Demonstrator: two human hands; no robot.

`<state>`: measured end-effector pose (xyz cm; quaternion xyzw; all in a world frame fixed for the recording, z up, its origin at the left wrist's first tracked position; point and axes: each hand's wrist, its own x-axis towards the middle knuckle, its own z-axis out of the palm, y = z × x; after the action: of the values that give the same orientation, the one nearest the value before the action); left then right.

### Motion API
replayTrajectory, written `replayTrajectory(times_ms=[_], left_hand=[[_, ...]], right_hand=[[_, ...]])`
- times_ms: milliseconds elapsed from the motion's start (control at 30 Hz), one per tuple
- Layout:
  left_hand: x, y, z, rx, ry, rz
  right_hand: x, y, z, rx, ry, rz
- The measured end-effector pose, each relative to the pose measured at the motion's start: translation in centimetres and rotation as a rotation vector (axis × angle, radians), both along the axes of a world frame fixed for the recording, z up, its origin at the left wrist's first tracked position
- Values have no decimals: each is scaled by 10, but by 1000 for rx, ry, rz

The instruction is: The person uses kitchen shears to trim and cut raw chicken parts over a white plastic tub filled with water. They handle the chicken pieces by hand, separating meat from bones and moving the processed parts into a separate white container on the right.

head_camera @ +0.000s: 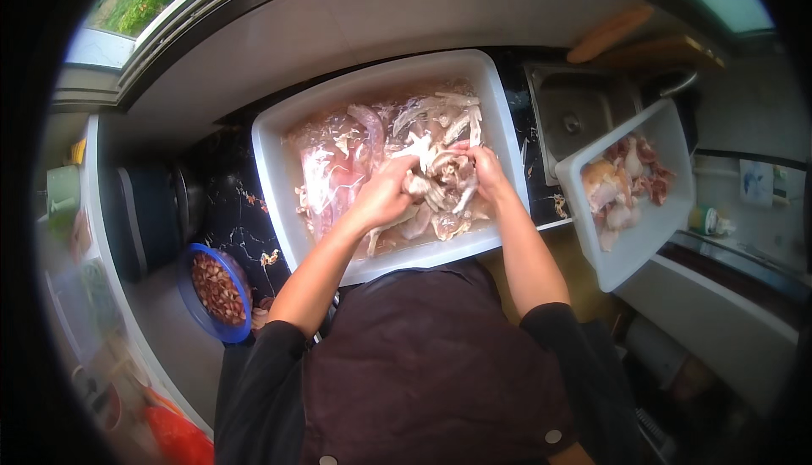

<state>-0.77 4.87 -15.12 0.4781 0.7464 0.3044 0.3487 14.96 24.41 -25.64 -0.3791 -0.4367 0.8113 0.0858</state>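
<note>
A large white plastic tub [269,167] stands on the black marbled counter in front of me, holding raw meat pieces in cloudy, pinkish liquid. In its right half, my left hand [388,192] grips a pale, folded piece of raw meat [451,173] from the left. My right hand [487,170] has hold of the same bunch at its right side, fingers partly hidden by the meat. Long pale strips [438,110] lie behind my hands, and a larger pinkish piece [327,186] lies to the left.
A second white tub [656,237] with raw poultry and red meat sits tilted at the right, beside a steel sink [571,100]. At lower left is a blue bowl [190,303] of small reddish-brown pieces. A wall and window frame [184,15] rise behind the counter.
</note>
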Motion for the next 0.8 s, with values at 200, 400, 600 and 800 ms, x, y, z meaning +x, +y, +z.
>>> replayTrajectory(times_ms=[200, 400, 600, 800], left_hand=[[-36, -27, -2, 65, 70, 77], [-141, -47, -84, -216, 225, 703], [-199, -47, -125, -414, 76, 701], [-172, -32, -103, -99, -725, 813]], right_hand=[[2, -7, -2, 313, -290, 20], [-12, -1, -29, 565, -492, 105], [-48, -6, -3, 31, -429, -3], [-64, -2, -29, -257, -290, 62]])
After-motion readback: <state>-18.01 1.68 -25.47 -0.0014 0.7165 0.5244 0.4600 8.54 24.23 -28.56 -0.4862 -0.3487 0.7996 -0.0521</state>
